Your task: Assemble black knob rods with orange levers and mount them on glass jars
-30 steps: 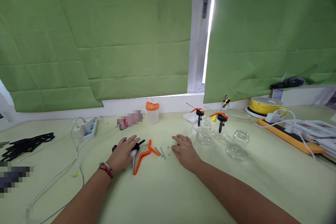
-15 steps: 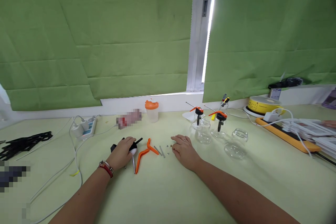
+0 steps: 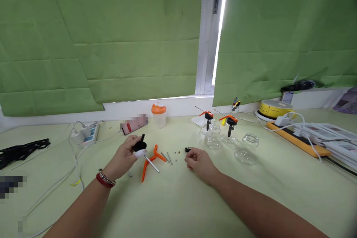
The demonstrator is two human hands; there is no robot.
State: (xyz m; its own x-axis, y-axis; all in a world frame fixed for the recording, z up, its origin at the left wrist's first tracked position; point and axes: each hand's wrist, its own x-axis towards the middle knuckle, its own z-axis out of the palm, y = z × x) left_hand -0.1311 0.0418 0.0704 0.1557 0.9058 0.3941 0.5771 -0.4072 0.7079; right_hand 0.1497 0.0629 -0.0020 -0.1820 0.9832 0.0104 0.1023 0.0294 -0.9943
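My left hand [image 3: 126,155] is closed around a black cup-shaped part [image 3: 140,146] with a stem pointing up. A white piece [image 3: 140,153] and a metal rod [image 3: 152,164] stick out below that part, over the orange crank handles [image 3: 144,170]. My right hand [image 3: 201,163] has its fingers curled together; whatever is between them is hidden. Just behind its fingertips shows a small black part [image 3: 187,149] with pale ridges, partly covered by the hand. Thin metal rods [image 3: 169,157] and several tiny nuts [image 3: 176,160] lie between my hands.
Two black-and-orange crank assemblies [image 3: 231,120] rest on glass jars at the right, with other jars [image 3: 247,150] nearby. Behind stand an orange-lidded cup [image 3: 158,115] and a phone [image 3: 135,124]. Power strips [image 3: 93,136] and white cables lie at both sides.
My left hand has lifted the black part off the table and tilted it, swinging the rod rightward. My right hand has moved slightly right and curled its fingers; the small black part now shows behind it.
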